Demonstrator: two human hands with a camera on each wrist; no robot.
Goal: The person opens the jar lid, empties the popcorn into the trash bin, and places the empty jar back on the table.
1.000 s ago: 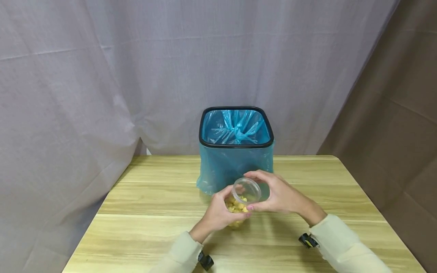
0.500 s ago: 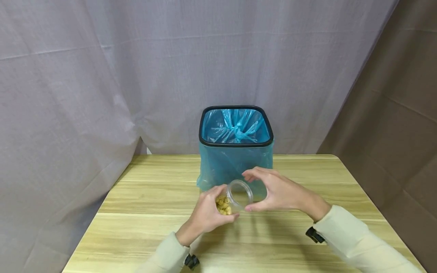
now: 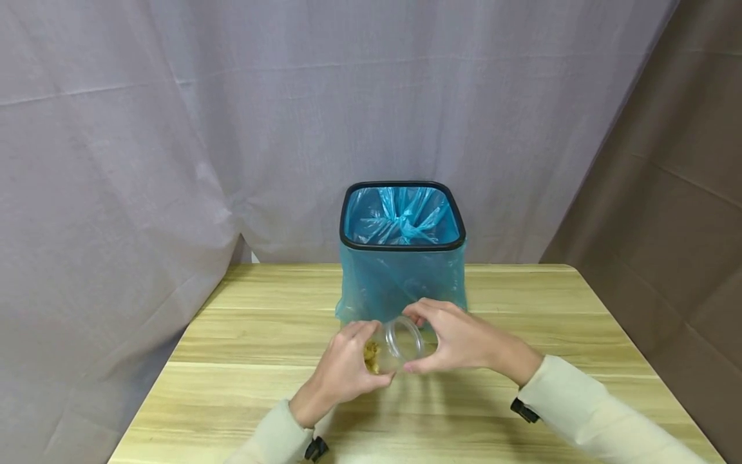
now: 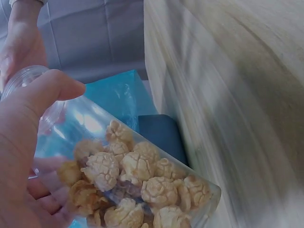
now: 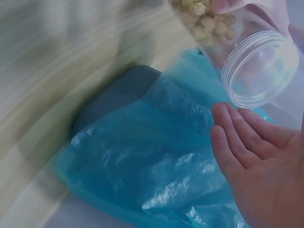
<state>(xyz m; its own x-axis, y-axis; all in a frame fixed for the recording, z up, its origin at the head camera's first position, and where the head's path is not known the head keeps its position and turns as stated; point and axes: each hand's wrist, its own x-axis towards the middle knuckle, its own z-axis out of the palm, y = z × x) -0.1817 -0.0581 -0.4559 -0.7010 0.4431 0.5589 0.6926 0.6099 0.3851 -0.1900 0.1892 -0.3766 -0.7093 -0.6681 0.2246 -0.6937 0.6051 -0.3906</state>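
My left hand (image 3: 339, 364) grips a clear plastic jar (image 5: 259, 71) around its body, thumb on one side and fingers on the other. The jar lies tilted well over, its uncovered threaded mouth facing my right hand (image 3: 460, 338). Caramel-coloured popcorn (image 4: 147, 180) fills its closed end, as the left wrist view shows; the mouth end holds none. Around the mouth my right hand is spread, thumb below and fingers above in the head view. In the right wrist view those fingers are nearly straight, with fingertips right at the rim and nothing in the palm.
Just behind the hands stands a bin (image 3: 402, 280) with a black rim and a blue plastic liner, knotted inside. It rests on a wood-grain table (image 3: 232, 380). Grey curtain (image 3: 290, 129) hangs behind, and a brown one (image 3: 666, 258) at the right.
The jar has tipped over so its mouth faces right, and it has shifted left with my left hand. My right hand drew off the rim, then came left, back near the mouth.
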